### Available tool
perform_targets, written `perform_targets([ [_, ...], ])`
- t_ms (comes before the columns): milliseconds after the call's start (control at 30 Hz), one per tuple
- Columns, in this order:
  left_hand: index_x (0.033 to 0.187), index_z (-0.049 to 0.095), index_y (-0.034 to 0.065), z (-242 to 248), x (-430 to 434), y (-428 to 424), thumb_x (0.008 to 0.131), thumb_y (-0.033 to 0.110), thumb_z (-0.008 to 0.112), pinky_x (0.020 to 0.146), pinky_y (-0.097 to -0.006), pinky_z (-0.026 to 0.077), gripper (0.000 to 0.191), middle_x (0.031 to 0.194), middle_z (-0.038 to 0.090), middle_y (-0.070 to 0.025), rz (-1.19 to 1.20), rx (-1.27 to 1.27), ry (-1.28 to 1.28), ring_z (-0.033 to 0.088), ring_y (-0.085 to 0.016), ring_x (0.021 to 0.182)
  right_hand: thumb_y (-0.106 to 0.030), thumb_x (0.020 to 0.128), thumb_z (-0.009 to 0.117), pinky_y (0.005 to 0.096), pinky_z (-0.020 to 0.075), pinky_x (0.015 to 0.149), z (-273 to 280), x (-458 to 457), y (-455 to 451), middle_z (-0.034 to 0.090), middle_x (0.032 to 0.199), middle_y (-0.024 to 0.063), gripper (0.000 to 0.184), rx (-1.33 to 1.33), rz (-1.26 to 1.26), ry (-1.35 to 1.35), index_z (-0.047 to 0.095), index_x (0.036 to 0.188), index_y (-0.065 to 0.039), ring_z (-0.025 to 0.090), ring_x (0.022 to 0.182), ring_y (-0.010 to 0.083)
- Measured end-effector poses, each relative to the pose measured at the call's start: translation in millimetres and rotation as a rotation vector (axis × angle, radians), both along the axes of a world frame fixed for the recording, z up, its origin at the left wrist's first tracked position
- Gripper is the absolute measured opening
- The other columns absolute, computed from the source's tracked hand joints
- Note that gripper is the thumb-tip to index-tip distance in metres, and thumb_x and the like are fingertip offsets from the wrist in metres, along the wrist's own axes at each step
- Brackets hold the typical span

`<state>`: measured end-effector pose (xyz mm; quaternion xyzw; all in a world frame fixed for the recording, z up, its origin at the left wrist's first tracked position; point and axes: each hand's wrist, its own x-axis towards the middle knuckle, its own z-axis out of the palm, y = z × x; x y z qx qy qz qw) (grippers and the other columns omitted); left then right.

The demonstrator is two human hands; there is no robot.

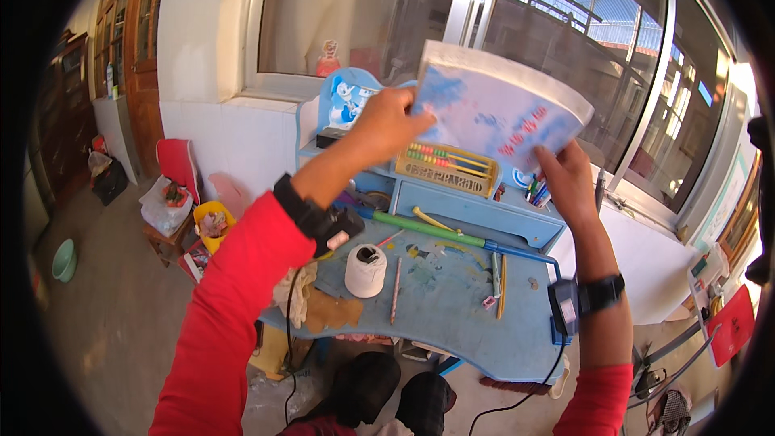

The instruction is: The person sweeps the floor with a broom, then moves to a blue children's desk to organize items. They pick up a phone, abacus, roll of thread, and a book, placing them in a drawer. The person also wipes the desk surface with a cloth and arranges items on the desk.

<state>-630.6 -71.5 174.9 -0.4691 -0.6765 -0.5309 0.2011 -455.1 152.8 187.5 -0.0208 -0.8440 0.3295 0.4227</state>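
Observation:
My left hand [393, 124] grips the left edge of a pale book or pad [484, 115] with blue patches and red writing on its face. At its lower right corner, my right hand [563, 175] holds the same item between thumb and fingers. Both hands keep it raised above the back of a blue children's desk [448, 315]. An abacus with coloured beads [448, 169] shows just below it. On the desktop are a cone of white thread [366, 271], a striped pencil [396, 290] and a yellow pencil [502, 287].
A green and blue tube [430, 230] crosses the desk. Pens stand in a holder [537, 194] at the back right. Brown cloth [330, 310] lies at the left front edge. A yellow bucket [213, 224] and a small red-backed chair [178, 163] are left; windows rise behind.

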Motion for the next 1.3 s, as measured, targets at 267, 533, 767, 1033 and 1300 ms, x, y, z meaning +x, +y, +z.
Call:
perform_targets([
  [267, 0.097, 0.067, -0.0002, 12, -112, 67, 0.073, 0.021, 0.069, 0.075, -0.0389, 0.051, 0.033, 0.088, 0.068, -0.0193, 0.12, -0.035, -0.113, 0.066, -0.032, 0.082, -0.013, 0.087, 0.057, 0.0318, 0.0493, 0.061, -2, -116, 47, 0.064, 0.076, 0.0136, 0.023, -0.089, -0.091, -0.016, 0.058, 0.1, 0.005, 0.062, 0.063, 0.0187],
  [533, 0.101, 0.067, 0.0045, -32, -173, 114, 0.072, 0.027, 0.069, 0.081, -0.0401, 0.05, 0.036, 0.094, 0.068, -0.0165, 0.217, -0.172, -0.139, 0.065, -0.032, 0.091, -0.016, 0.085, 0.055, 0.0396, 0.049, 0.069, -52, -182, 101, 0.065, 0.08, 0.0192, 0.026, -0.019, -0.158, -0.017, 0.058, 0.099, 0.006, 0.064, 0.073, 0.0326],
  [767, 0.101, 0.068, 0.0085, -55, -193, 135, 0.072, 0.029, 0.068, 0.083, -0.0414, 0.048, 0.036, 0.096, 0.069, -0.0126, 0.236, -0.264, -0.222, 0.064, -0.031, 0.096, -0.019, 0.085, 0.055, 0.0456, 0.048, 0.078, -76, -203, 126, 0.064, 0.093, 0.026, 0.029, 0.086, -0.283, -0.067, 0.058, 0.102, 0.005, 0.062, 0.088, 0.0418],
  [1033, 0.1, 0.068, 0.0077, -66, -205, 140, 0.071, 0.03, 0.069, 0.079, -0.041, 0.048, 0.037, 0.095, 0.069, -0.0142, 0.169, -0.363, -0.248, 0.064, -0.031, 0.093, -0.025, 0.086, 0.053, 0.0474, 0.0469, 0.084, -87, -209, 140, 0.063, 0.101, 0.0274, 0.036, 0.117, -0.337, -0.285, 0.056, 0.106, 0.005, 0.059, 0.096, 0.0441],
  [1300, 0.097, 0.067, -0.0016, -53, -198, 151, 0.074, 0.022, 0.069, 0.072, -0.0357, 0.05, 0.033, 0.088, 0.069, -0.0188, 0.174, -0.283, -0.073, 0.066, -0.027, 0.08, -0.025, 0.085, 0.055, 0.048, 0.0469, 0.081, -84, -207, 146, 0.063, 0.097, 0.026, 0.032, 0.084, -0.329, -0.154, 0.056, 0.101, 0.003, 0.061, 0.093, 0.0422],
])
